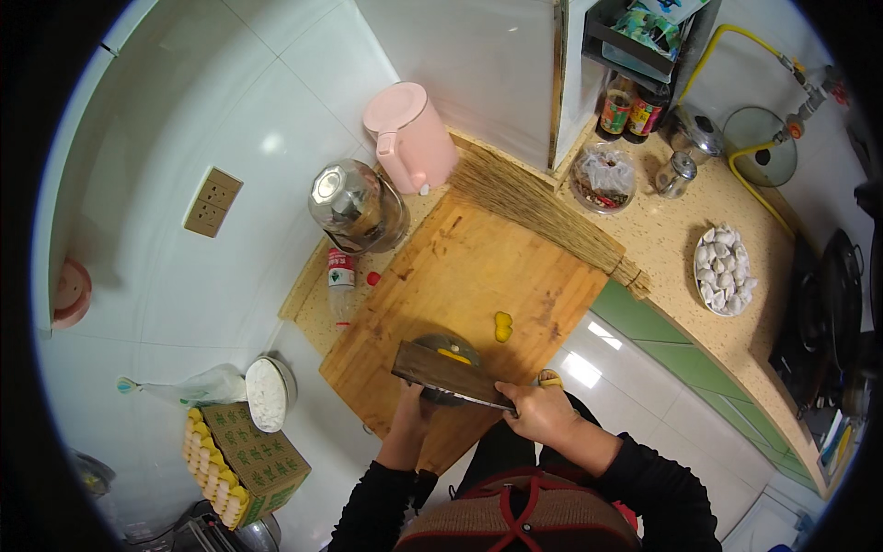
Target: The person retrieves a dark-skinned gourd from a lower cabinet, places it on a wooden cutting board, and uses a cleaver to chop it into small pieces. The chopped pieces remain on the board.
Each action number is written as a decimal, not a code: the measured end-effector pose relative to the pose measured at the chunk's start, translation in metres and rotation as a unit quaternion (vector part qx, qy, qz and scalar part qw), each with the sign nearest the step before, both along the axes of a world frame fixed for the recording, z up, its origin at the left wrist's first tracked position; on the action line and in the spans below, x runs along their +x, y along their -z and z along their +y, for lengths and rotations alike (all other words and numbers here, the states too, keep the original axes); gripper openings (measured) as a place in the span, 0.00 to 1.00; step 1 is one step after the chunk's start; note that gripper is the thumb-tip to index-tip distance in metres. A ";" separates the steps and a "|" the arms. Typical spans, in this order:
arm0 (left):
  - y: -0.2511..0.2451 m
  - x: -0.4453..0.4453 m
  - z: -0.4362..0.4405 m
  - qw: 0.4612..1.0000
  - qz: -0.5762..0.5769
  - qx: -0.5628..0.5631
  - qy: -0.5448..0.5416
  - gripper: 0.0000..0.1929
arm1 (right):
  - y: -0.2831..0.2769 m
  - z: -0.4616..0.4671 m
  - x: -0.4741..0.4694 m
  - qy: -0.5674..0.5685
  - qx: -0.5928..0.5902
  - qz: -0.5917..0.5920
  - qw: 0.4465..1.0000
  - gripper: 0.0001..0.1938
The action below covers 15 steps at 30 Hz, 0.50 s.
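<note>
A large wooden cutting board lies in front of me. My right hand grips the handle end of a broad cleaver, whose blade is held slantwise over a round dark plate or dish. On that dish, just beyond the blade, a yellow strip shows. My left hand is at the near side of the blade by the dish; its fingers are mostly hidden, so what they hold cannot be told. A small yellow piece lies on the board to the right.
A straw whisk broom lies along the board's far edge. Beyond its left side are a pink kettle, a metal pot and a plastic bottle. A plate of garlic bulbs stands on the right counter; egg trays are lower left.
</note>
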<state>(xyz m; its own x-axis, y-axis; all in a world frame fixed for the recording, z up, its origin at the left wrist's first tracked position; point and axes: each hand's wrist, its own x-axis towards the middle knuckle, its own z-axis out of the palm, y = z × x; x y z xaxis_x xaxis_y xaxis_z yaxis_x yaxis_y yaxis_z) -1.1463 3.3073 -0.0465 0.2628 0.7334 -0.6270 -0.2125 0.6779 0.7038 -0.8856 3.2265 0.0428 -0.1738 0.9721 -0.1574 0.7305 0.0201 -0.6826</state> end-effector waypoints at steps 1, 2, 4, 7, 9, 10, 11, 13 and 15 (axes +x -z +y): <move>-0.002 0.000 0.000 1.000 0.000 0.006 -0.011 0.27 | 0.000 0.001 0.000 -0.002 -0.004 0.004 1.000 0.23; -0.012 0.009 0.000 1.000 -0.001 0.011 -0.021 0.27 | 0.001 0.002 0.001 -0.002 -0.009 0.007 1.000 0.22; -0.015 0.012 0.000 0.999 0.002 0.017 -0.031 0.27 | 0.004 0.005 0.003 -0.001 -0.021 0.014 1.000 0.22; -0.015 0.011 0.000 0.999 0.011 0.017 -0.038 0.27 | 0.003 0.014 0.002 -0.010 -0.078 -0.011 0.997 0.22; -0.018 0.012 0.002 0.999 0.008 0.006 -0.044 0.27 | 0.011 0.014 0.000 -0.008 -0.061 -0.006 0.998 0.22; -0.017 0.012 0.001 0.999 0.008 0.009 -0.044 0.27 | 0.014 0.014 0.000 -0.006 -0.053 -0.003 0.999 0.22; -0.015 0.011 0.001 0.999 0.008 0.012 -0.045 0.28 | 0.015 0.014 0.000 -0.006 -0.050 -0.002 0.999 0.22; -0.014 0.009 0.000 0.999 0.007 0.011 -0.050 0.28 | 0.015 0.016 -0.001 -0.006 -0.047 0.001 0.999 0.23; -0.015 0.009 0.002 0.998 0.003 0.005 -0.059 0.29 | 0.010 0.022 -0.003 -0.009 -0.058 -0.013 0.998 0.22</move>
<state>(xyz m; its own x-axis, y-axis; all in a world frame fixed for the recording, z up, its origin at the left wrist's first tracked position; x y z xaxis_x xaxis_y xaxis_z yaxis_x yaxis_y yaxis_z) -1.1376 3.3097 -0.0313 0.1706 0.7650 -0.6210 -0.2865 0.6416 0.7116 -0.8882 3.2481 0.0326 -0.1862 0.9434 -0.2743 0.7485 -0.0447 -0.6617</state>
